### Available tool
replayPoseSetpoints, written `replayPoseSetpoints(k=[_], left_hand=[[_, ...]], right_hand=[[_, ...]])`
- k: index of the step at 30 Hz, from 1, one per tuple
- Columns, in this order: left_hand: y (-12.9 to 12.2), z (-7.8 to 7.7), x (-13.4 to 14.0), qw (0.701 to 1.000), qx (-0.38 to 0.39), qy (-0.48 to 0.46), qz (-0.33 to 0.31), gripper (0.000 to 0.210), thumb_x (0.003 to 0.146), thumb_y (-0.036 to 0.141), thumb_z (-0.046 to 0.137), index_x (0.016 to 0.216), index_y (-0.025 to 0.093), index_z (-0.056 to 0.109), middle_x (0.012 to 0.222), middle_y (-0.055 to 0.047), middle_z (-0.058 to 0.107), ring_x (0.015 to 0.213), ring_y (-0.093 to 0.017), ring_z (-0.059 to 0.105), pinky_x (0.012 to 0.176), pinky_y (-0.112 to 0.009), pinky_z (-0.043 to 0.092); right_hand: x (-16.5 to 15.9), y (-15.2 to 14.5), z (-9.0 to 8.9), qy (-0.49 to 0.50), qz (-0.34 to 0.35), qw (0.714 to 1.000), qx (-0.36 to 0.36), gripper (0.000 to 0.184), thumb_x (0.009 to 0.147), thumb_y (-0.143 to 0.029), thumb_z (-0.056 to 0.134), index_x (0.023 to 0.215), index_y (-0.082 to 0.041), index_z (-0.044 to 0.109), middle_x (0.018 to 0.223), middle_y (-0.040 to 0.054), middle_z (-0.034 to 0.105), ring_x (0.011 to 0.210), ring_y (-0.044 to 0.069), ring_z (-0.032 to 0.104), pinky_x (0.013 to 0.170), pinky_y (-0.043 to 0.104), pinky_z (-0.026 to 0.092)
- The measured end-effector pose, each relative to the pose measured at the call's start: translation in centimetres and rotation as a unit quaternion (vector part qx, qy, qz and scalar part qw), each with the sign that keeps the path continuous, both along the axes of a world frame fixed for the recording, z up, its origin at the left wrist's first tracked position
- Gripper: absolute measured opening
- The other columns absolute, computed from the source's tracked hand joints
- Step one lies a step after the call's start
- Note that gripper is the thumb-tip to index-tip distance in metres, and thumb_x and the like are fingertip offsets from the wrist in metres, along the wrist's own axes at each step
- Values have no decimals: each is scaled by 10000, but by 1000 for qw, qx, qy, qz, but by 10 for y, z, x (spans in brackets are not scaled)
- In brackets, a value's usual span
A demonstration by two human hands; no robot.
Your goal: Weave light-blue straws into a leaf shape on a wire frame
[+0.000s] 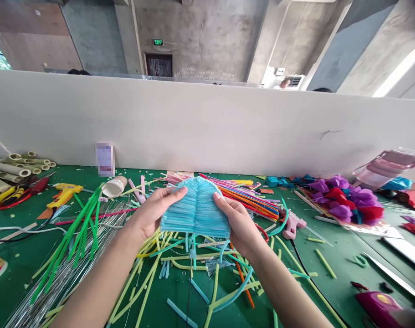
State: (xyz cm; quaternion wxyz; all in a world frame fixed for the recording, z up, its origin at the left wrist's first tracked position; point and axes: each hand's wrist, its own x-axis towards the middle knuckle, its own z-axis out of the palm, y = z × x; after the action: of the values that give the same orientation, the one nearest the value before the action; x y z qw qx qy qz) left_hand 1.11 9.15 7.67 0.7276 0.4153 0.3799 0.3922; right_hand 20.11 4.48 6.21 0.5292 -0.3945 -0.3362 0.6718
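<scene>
A light-blue pipe-cleaner leaf [195, 207], ribbed and with a seam down its middle, is held upright above the table. My left hand [158, 207] pinches its left edge, thumb on the near face. On the opposite edge my right hand [236, 217] grips it the same way. The fingers behind the leaf are hidden. A thin dark stem [190, 282] hangs below it. Loose yellow-green pipe cleaners [214, 284] and blue cut pieces [181, 313] lie scattered underneath. Just behind the leaf is a bundle of multicoloured pipe cleaners [248, 198].
A yellow glue gun [64, 195], pliers [14, 195] and bamboo tubes [21, 171] lie at left, near green pipe cleaners [79, 232]. To the right are a pink glue gun [292, 223], purple and red petals [347, 198], scissors [393, 275] and a pink bottle [386, 166]. A white partition [207, 127] stands behind.
</scene>
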Motion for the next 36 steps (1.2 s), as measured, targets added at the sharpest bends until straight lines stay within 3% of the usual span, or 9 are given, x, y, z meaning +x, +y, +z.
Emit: replayPoseSetpoints(k=[6, 12, 16, 19, 22, 24, 29, 34, 36], left_hand=[[1, -5, -1, 998, 42, 55, 8, 332, 704, 443, 807, 883, 168, 756, 760, -56, 782, 662, -207, 726, 603, -283, 583], [2, -9, 5, 1000, -12, -4, -17, 297, 735, 450, 781, 883, 196, 742, 808, -55, 789, 690, -231, 739, 642, -345, 599], [2, -7, 4, 1000, -22, 7, -13, 311, 717, 444, 796, 883, 188, 738, 799, -63, 787, 683, -232, 738, 649, -341, 595], [3, -2, -1, 997, -30, -30, -58, 391, 774, 527, 714, 935, 172, 739, 830, -95, 787, 752, -252, 742, 678, -346, 589], [6, 1, -7, 990, -31, -107, -86, 461, 849, 596, 579, 964, 177, 733, 872, -99, 785, 802, -246, 741, 746, -362, 583], [8, 0, -8, 989, -9, -122, -82, 412, 889, 544, 557, 995, 185, 729, 940, -100, 782, 846, -241, 739, 791, -368, 574], [5, -6, -4, 988, 54, -67, -131, 373, 925, 451, 548, 1054, 149, 724, 1061, -150, 755, 989, -280, 710, 838, -370, 549], [-4, -8, 3, 982, 148, 86, -81, 373, 875, 462, 627, 1140, 207, 692, 1305, -120, 651, 1247, -279, 564, 954, -346, 475], [-7, -12, 8, 979, 136, 114, -105, 456, 836, 467, 676, 1229, 238, 640, 1353, -112, 616, 1277, -282, 537, 951, -348, 475]], right_hand=[[-5, -1, -2, -13, 10, 1000, -17, 372, 835, -501, 681, 1033, -193, 743, 851, 53, 775, 755, 227, 739, 694, 336, 596], [-6, 0, -4, 7, -3, 1000, -25, 331, 823, -486, 701, 950, -184, 751, 802, 45, 771, 675, 205, 724, 620, 300, 588], [-4, 0, -4, 2, 0, 1000, -31, 334, 817, -482, 706, 957, -182, 750, 789, 48, 768, 712, 222, 728, 667, 327, 590], [0, 3, -6, -7, -38, 999, -29, 313, 790, -449, 737, 962, -188, 739, 791, 39, 765, 772, 235, 726, 702, 335, 587], [7, 10, -10, 46, -104, 993, -24, 201, 785, -329, 736, 945, -211, 708, 837, 12, 761, 823, 214, 715, 756, 321, 577], [12, 16, -13, 118, -103, 987, -31, 120, 804, -257, 675, 917, -216, 686, 866, 9, 753, 855, 204, 707, 805, 337, 565], [23, 25, -22, 210, -43, 976, -21, 63, 764, -211, 587, 773, -229, 647, 849, 18, 735, 939, 240, 681, 912, 454, 508], [19, 17, -26, 235, -40, 970, 42, 87, 748, -359, 638, 713, -280, 638, 996, -3, 731, 1164, 252, 590, 997, 459, 439], [12, 15, -29, 215, -42, 973, 71, 123, 737, -424, 660, 704, -307, 639, 1047, -30, 722, 1219, 230, 552, 1024, 431, 420]])
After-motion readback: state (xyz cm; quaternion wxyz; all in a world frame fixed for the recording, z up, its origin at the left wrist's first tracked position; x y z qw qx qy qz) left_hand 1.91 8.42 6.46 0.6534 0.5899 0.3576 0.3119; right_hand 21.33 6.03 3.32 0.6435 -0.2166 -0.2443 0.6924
